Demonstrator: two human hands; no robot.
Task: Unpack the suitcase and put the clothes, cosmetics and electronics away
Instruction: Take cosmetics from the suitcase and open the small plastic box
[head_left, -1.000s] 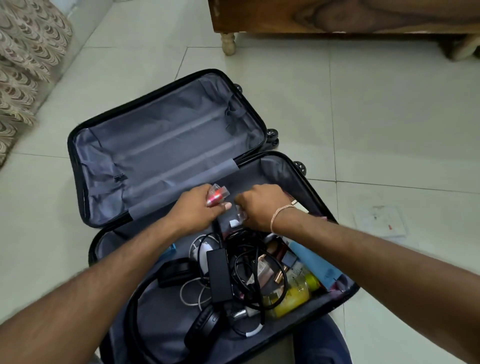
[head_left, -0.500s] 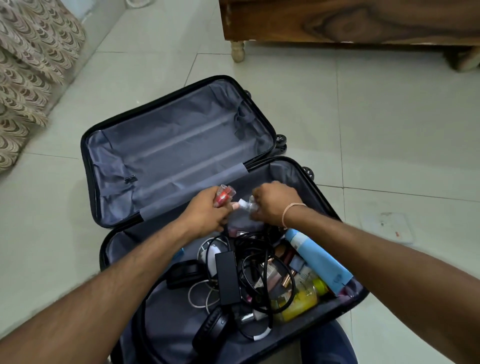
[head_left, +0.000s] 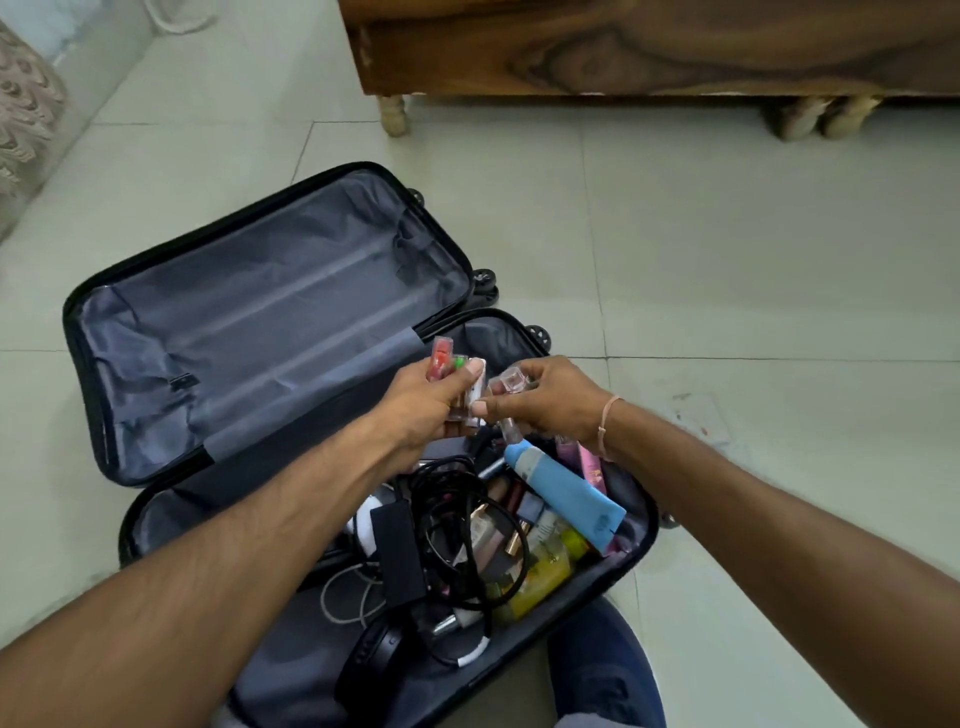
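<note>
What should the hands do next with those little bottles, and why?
Probably pass the clear bottle from the right hand into the left hand, or set it aside. The left already grips a bunch of small cosmetics, and the two hands almost touch. That would free the right to reach the blue tube lying in the suitcase.
</note>
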